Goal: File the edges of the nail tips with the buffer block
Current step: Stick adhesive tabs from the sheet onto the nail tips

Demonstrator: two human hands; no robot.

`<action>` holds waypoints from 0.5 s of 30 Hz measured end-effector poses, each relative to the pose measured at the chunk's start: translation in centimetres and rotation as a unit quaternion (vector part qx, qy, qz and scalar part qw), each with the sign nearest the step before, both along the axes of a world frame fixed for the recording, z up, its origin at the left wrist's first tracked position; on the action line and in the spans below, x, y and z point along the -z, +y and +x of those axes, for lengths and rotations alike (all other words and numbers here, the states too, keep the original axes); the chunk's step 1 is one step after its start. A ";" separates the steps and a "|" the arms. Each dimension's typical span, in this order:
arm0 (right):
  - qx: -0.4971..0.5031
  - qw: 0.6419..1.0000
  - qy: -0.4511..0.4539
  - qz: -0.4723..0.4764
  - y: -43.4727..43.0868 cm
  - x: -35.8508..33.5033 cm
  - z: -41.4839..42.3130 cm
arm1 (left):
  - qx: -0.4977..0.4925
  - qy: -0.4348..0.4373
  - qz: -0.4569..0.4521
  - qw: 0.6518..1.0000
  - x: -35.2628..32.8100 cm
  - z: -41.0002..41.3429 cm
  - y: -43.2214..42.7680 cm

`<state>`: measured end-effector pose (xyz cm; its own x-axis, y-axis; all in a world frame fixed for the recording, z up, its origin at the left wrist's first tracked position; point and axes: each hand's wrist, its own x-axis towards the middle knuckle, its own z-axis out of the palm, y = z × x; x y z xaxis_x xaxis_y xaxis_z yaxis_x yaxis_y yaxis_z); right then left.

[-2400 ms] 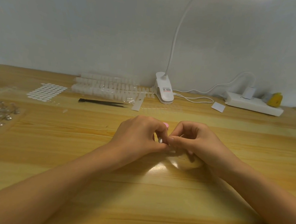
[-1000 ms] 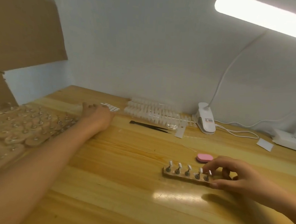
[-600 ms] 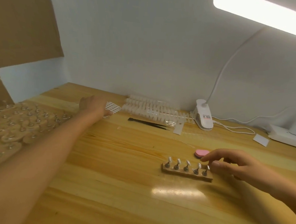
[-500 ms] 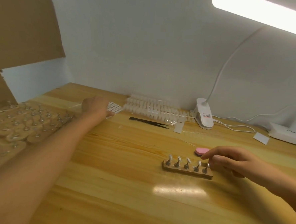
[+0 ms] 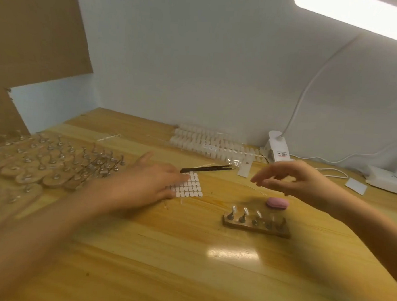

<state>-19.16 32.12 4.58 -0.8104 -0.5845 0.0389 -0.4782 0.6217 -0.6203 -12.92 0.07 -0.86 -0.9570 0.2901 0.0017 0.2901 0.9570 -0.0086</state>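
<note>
Left hand (image 5: 144, 184) presses flat-fingered on the sticker sheet (image 5: 188, 188) mid-frame; right hand (image 5: 293, 179) hovers slack, empty, right of centre above the stand (image 5: 255, 226), the light, likely spongy buffer block (image 5: 277, 203), best pinched by its long sides, and flimsy nail tips (image 5: 234, 208).

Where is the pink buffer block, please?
In the head view the buffer block lies right of centre, just behind the wooden stand, near the right hand.

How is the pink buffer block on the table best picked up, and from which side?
I would pinch the pink buffer block across its long sides, coming from above. It lies flat, an oval running left to right, and the wooden stand sits close in front of it.
</note>
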 end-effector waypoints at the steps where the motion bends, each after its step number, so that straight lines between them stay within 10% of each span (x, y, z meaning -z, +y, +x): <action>1: -0.034 0.999 0.022 0.017 -1.6 -0.1 -0.5 | 0.006 -0.002 -0.011 1.000 0.1 0.4 0.0; 15: -0.090 0.976 0.153 0.129 -12.6 3.2 -4.2 | 0.020 0.077 -0.014 0.997 0.1 0.8 0.5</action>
<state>-23.38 19.56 1.39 -0.6667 -0.7392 0.0952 -0.7326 0.6264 -0.2663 -12.13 0.56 -1.01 -0.9338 0.3296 0.1392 0.3207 0.9436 -0.0825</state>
